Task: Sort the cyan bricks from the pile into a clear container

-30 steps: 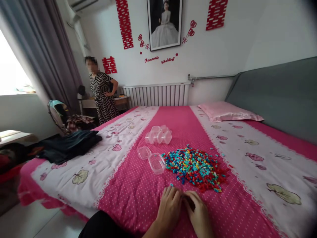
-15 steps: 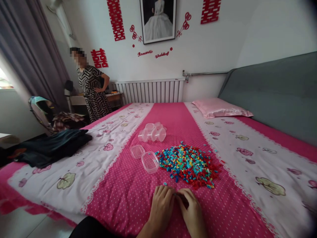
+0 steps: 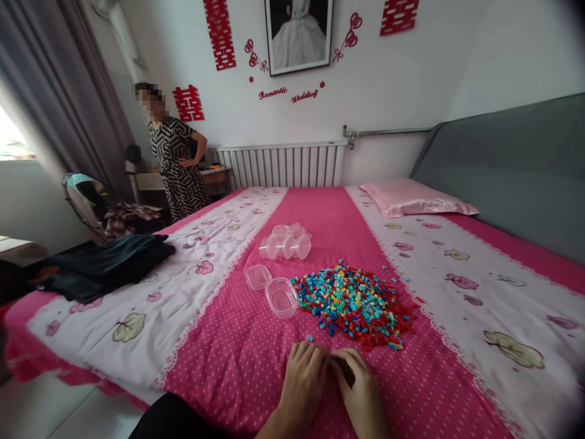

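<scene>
My left hand (image 3: 302, 375) and my right hand (image 3: 359, 381) meet at the fingertips, low over the pink dotted bedspread (image 3: 228, 353). Both have curled fingers pinched together; whatever lies between them is hidden or too small to name. Just beyond them spreads a heap of small plastic pieces (image 3: 354, 302) in red, blue, turquoise and yellow. One loose turquoise piece (image 3: 309, 338) lies close to my left fingers. Left of the heap stands an open clear plastic box (image 3: 282, 299), touching its edge. A clear lid (image 3: 258, 277) rests beside that box.
More clear plastic boxes (image 3: 287, 242) are grouped behind the open one. Dark folded clothes (image 3: 105, 265) lie on the bed's left side, and a pink pillow (image 3: 415, 197) at the far right. A person (image 3: 176, 161) stands past the bed's far left corner, near a desk.
The whole view has shifted slightly, so the scene sits a little further right. My hands keep the same pinched pose, and the heap and boxes look unchanged.
</scene>
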The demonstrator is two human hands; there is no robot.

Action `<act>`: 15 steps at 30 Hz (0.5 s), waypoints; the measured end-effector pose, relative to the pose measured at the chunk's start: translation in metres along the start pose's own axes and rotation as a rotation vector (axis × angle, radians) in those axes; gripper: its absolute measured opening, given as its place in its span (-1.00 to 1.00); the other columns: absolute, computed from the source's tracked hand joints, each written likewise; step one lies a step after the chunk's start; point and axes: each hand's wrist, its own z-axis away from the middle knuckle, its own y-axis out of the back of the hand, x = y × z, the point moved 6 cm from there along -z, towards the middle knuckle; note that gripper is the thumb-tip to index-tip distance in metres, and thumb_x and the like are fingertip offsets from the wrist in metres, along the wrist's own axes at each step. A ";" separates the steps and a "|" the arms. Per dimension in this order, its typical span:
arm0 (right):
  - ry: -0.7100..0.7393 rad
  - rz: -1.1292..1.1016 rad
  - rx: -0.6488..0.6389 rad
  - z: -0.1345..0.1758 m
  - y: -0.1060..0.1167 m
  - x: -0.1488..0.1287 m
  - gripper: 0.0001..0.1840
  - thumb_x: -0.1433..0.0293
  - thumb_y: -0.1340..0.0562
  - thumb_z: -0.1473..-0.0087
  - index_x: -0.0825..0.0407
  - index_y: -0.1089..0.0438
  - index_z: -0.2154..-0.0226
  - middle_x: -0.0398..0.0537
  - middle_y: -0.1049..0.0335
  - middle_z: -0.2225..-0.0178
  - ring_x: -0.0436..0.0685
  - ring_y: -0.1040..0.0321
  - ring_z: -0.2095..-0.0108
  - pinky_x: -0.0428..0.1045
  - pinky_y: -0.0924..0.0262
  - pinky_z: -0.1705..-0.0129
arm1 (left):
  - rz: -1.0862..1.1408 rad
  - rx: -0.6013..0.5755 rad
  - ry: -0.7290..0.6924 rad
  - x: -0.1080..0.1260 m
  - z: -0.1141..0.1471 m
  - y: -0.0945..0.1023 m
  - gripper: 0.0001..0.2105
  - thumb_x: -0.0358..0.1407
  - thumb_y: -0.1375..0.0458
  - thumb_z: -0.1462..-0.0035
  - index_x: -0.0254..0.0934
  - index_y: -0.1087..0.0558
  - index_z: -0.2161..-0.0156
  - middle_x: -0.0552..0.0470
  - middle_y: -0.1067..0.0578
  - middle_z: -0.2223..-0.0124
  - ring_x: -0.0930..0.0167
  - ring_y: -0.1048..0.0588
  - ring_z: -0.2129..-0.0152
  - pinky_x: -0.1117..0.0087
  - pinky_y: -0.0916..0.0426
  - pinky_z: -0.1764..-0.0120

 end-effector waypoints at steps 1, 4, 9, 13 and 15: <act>0.002 -0.003 0.000 0.000 0.000 0.000 -0.55 0.02 -0.11 -0.27 -0.02 -0.53 0.30 0.06 -0.54 0.33 0.19 -0.53 0.31 0.03 -0.46 0.25 | -0.004 0.005 0.002 0.000 0.000 0.000 -0.85 -0.52 -0.06 -0.28 -0.22 -0.39 0.23 0.05 -0.55 0.31 0.31 -0.47 0.36 0.29 -0.32 0.24; 0.002 -0.008 0.008 -0.001 0.000 -0.001 -0.53 0.00 -0.10 -0.26 -0.02 -0.53 0.31 0.06 -0.55 0.33 0.19 -0.53 0.31 0.03 -0.46 0.26 | -0.011 0.014 0.002 0.000 0.000 0.000 -0.86 -0.51 -0.08 -0.27 -0.22 -0.38 0.25 0.06 -0.54 0.32 0.31 -0.47 0.37 0.30 -0.32 0.25; -0.017 -0.015 0.008 -0.002 0.002 -0.001 -0.51 -0.02 -0.11 -0.24 -0.01 -0.54 0.32 0.07 -0.55 0.34 0.20 -0.53 0.33 0.04 -0.47 0.26 | -0.015 0.012 0.003 0.002 -0.001 0.003 -0.84 -0.47 -0.03 -0.33 -0.20 -0.40 0.24 0.03 -0.55 0.29 0.31 -0.47 0.36 0.28 -0.33 0.23; -0.033 -0.025 0.000 -0.001 0.002 0.001 -0.49 -0.03 -0.10 -0.25 -0.01 -0.56 0.25 0.10 -0.57 0.28 0.22 -0.54 0.27 0.07 -0.48 0.21 | -0.008 0.004 -0.003 0.002 -0.002 0.003 -0.84 -0.44 -0.04 -0.36 -0.19 -0.42 0.22 0.05 -0.56 0.29 0.32 -0.48 0.36 0.29 -0.33 0.23; -0.028 -0.021 -0.008 -0.001 0.002 0.001 -0.48 -0.03 -0.09 -0.26 -0.01 -0.57 0.22 0.10 -0.57 0.26 0.22 -0.54 0.24 0.08 -0.47 0.18 | -0.006 0.006 -0.002 0.001 -0.002 0.001 -0.86 -0.44 -0.05 -0.36 -0.19 -0.42 0.21 0.06 -0.57 0.29 0.32 -0.48 0.36 0.30 -0.33 0.24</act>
